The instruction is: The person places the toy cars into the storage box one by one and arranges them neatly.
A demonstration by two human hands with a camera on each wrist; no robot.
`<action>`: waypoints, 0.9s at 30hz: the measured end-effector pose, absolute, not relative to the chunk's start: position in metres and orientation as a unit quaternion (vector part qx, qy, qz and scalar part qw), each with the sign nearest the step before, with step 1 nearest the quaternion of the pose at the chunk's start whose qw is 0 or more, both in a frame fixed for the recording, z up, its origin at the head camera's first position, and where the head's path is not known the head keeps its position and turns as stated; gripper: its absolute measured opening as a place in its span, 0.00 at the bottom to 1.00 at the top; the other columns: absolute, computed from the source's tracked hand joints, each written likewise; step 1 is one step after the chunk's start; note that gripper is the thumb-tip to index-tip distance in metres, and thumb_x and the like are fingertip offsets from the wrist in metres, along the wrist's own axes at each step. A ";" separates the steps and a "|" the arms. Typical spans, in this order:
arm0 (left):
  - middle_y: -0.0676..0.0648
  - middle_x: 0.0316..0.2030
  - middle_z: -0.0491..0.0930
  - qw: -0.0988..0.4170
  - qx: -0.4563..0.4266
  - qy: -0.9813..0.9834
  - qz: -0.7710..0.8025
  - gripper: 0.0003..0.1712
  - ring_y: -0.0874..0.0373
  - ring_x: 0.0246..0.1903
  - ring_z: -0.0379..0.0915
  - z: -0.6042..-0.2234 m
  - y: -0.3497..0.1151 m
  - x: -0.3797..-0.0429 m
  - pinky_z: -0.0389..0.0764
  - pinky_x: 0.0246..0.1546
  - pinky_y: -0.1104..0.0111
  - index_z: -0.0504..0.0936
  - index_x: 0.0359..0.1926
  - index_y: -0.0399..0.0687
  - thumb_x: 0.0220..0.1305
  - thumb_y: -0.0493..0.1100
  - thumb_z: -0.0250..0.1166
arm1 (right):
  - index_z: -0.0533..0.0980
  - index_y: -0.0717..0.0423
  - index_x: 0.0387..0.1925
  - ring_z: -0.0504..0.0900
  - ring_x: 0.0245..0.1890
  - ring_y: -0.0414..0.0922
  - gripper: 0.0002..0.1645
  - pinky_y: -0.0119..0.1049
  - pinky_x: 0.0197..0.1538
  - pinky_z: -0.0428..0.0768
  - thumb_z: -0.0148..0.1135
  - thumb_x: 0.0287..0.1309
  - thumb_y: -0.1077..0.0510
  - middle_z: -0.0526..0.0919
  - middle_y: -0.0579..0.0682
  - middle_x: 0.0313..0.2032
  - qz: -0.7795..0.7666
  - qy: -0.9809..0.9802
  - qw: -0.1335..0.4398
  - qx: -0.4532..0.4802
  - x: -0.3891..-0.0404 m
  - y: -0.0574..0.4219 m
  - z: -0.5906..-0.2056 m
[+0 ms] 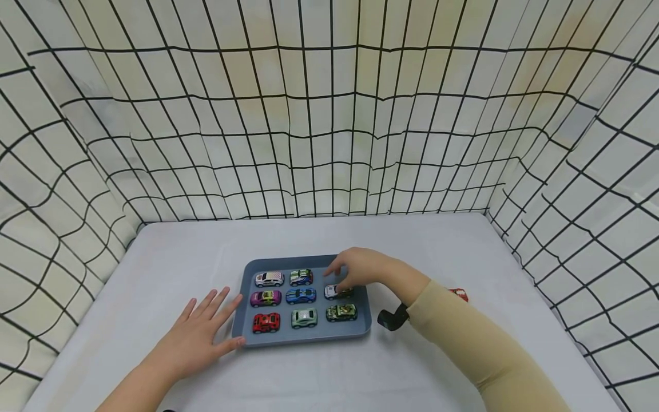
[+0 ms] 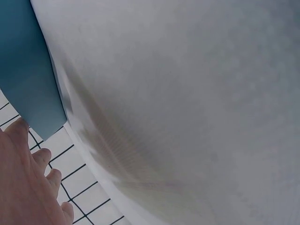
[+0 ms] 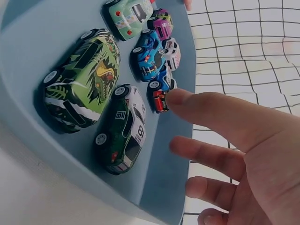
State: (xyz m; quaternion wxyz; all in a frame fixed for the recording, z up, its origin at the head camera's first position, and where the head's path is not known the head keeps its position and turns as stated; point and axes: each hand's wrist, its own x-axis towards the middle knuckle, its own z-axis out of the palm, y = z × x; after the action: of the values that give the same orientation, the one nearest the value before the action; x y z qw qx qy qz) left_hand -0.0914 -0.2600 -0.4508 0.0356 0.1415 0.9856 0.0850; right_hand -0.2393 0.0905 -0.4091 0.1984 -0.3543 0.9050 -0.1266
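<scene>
A blue-grey tray (image 1: 304,339) on the white table carries several toy cars in rows. My right hand (image 1: 362,268) hovers over its right side, thumb and fingers apart, with nothing between them. Below that hand sits a white and dark green toy car (image 3: 124,133), partly covered by the thumb in the head view. Beside it stands a green dragon-print car (image 3: 86,82). A blue car (image 1: 301,295) and a pale green car (image 1: 304,317) are in the middle column. My left hand (image 1: 198,337) lies with fingers spread at the tray's left edge, thumb at the near corner.
A red toy car (image 1: 460,294) lies on the table to the right, partly hidden by the right sleeve (image 1: 463,337). A black device (image 1: 393,318) sits under the right wrist. Black netting (image 1: 329,134) over white sheeting encloses the back and sides of the table.
</scene>
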 end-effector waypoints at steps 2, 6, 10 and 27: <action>0.38 0.75 0.54 0.035 0.142 0.986 0.084 0.55 0.35 0.73 0.45 -0.451 -0.260 -0.092 0.43 0.70 0.37 0.62 0.75 0.53 0.56 0.81 0.53 | 0.82 0.39 0.57 0.78 0.45 0.39 0.25 0.38 0.50 0.79 0.74 0.55 0.48 0.83 0.41 0.44 -0.133 0.904 0.198 -0.356 -0.239 0.092 -0.409; 0.38 0.75 0.54 0.036 0.141 0.986 0.082 0.56 0.35 0.73 0.45 -0.451 -0.260 -0.092 0.43 0.70 0.37 0.62 0.75 0.53 0.56 0.82 0.52 | 0.82 0.41 0.57 0.79 0.48 0.43 0.26 0.40 0.51 0.79 0.73 0.55 0.48 0.83 0.43 0.45 -0.150 0.900 0.194 -0.360 -0.238 0.098 -0.407; 0.38 0.75 0.53 0.036 0.141 0.986 0.079 0.56 0.34 0.73 0.45 -0.452 -0.260 -0.093 0.43 0.70 0.36 0.62 0.75 0.53 0.56 0.82 0.51 | 0.81 0.43 0.58 0.80 0.49 0.46 0.26 0.42 0.51 0.79 0.73 0.56 0.48 0.83 0.47 0.48 -0.172 0.896 0.188 -0.363 -0.237 0.106 -0.403; 0.38 0.75 0.54 0.034 0.144 0.985 0.084 0.54 0.34 0.73 0.45 -0.453 -0.261 -0.092 0.43 0.69 0.36 0.62 0.75 0.54 0.56 0.80 0.55 | 0.81 0.43 0.57 0.74 0.35 0.43 0.27 0.38 0.37 0.77 0.74 0.54 0.47 0.83 0.49 0.48 -0.194 0.921 0.154 -0.300 -0.236 0.192 -0.400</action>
State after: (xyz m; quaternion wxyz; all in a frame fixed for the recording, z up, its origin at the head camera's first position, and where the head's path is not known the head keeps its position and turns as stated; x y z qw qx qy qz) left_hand -0.0924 -0.2612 -0.4532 0.0342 0.1441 0.9854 0.0838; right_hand -0.2365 0.1922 -0.4001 0.1542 -0.3003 0.9210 -0.1942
